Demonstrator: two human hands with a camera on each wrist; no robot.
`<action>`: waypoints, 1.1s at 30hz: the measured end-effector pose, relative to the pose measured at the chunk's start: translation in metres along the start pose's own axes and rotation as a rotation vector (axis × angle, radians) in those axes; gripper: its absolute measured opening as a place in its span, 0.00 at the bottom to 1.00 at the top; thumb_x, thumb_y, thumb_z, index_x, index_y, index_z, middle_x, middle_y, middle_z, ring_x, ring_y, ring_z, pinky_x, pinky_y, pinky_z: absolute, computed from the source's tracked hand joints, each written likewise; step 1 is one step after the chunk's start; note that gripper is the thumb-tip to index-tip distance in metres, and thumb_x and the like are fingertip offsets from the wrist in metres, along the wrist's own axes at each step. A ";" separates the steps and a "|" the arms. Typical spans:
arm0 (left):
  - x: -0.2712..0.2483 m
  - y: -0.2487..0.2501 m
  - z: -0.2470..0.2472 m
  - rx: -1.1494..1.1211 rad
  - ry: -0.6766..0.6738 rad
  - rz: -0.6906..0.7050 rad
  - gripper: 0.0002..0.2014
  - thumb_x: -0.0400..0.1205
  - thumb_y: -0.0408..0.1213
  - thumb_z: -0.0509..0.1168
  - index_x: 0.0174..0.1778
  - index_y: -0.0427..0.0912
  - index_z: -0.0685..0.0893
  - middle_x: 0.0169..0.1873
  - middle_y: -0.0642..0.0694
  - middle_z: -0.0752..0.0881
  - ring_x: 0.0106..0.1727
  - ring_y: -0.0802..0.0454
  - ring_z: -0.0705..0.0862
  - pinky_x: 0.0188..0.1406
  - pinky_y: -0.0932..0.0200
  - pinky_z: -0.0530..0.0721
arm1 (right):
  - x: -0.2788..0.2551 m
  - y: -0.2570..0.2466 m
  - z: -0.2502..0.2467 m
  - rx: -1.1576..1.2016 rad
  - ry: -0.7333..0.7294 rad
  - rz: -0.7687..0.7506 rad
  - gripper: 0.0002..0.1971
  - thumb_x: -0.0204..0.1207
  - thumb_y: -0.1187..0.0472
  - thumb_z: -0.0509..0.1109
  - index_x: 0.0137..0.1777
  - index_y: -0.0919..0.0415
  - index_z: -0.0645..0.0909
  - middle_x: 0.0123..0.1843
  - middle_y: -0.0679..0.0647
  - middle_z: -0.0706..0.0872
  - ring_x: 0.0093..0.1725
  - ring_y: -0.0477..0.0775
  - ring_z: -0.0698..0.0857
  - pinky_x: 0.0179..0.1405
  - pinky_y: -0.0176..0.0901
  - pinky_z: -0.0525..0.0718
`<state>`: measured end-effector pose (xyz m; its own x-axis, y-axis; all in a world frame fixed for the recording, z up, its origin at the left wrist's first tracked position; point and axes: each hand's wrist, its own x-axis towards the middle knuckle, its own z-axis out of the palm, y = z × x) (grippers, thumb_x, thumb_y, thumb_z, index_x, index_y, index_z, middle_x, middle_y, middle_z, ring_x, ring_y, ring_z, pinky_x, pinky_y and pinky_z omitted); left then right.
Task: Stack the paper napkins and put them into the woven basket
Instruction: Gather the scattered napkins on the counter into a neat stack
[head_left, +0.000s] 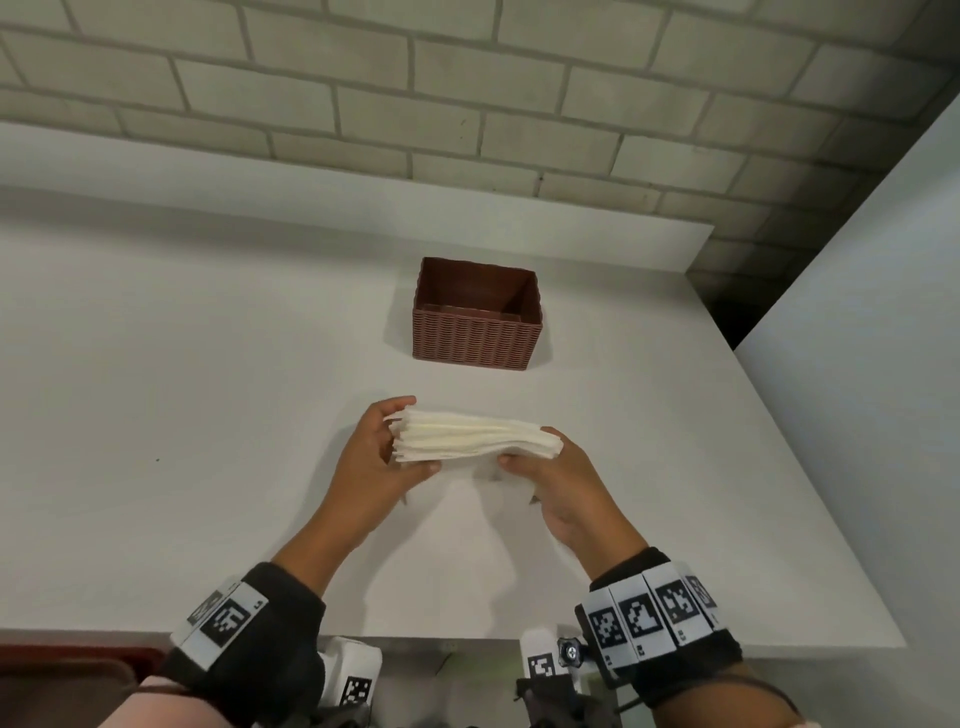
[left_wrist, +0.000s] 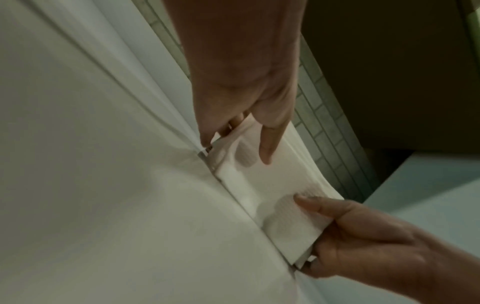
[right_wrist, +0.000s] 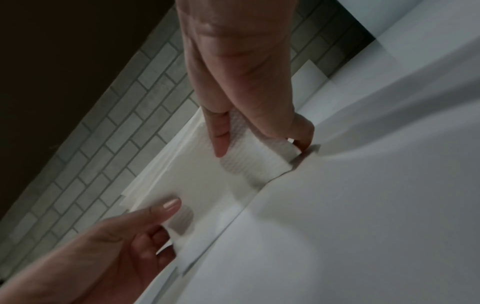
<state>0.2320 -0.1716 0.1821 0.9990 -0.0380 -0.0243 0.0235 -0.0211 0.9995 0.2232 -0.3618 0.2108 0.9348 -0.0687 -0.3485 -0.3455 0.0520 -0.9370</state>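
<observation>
A thick stack of white paper napkins (head_left: 475, 436) stands on its long edge at the white table (head_left: 208, 415), in front of me. My left hand (head_left: 397, 441) grips its left end and my right hand (head_left: 537, 452) grips its right end. In each hand the thumb lies on the near face and the fingers are behind. In the left wrist view the left hand (left_wrist: 233, 144) and right hand (left_wrist: 320, 232) pinch the napkins (left_wrist: 272, 185). The right wrist view shows the right hand (right_wrist: 259, 148), the left hand (right_wrist: 168, 226) and the napkins (right_wrist: 202, 185). The brown woven basket (head_left: 475, 338) stands empty just beyond the stack.
A grey brick wall (head_left: 467, 104) rises behind the table, above a white ledge. A second white surface (head_left: 857, 364) stands to the right across a dark gap. The table's near edge runs just above my wrists.
</observation>
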 end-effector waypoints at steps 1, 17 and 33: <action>-0.001 0.000 0.001 0.028 -0.024 0.003 0.30 0.68 0.24 0.76 0.59 0.56 0.75 0.53 0.51 0.83 0.54 0.53 0.84 0.42 0.72 0.84 | 0.001 0.000 0.001 -0.005 -0.016 0.004 0.14 0.70 0.79 0.69 0.45 0.59 0.78 0.43 0.54 0.84 0.40 0.50 0.82 0.25 0.25 0.78; -0.007 0.035 -0.010 0.261 -0.118 0.175 0.43 0.68 0.32 0.78 0.67 0.71 0.61 0.55 0.65 0.74 0.55 0.60 0.80 0.46 0.81 0.79 | 0.001 -0.012 -0.008 -0.150 -0.139 -0.050 0.23 0.67 0.71 0.77 0.63 0.65 0.80 0.57 0.56 0.89 0.54 0.55 0.88 0.46 0.42 0.87; -0.001 0.071 -0.007 -0.296 -0.110 -0.408 0.20 0.70 0.30 0.74 0.59 0.42 0.83 0.51 0.41 0.92 0.51 0.42 0.90 0.49 0.48 0.88 | 0.006 -0.044 0.014 0.135 -0.205 0.079 0.26 0.74 0.58 0.73 0.72 0.55 0.71 0.66 0.57 0.85 0.63 0.60 0.85 0.63 0.58 0.84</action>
<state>0.2332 -0.1665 0.2529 0.8964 -0.1910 -0.3999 0.4367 0.2271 0.8705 0.2449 -0.3504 0.2501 0.9071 0.1435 -0.3957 -0.4172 0.1824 -0.8903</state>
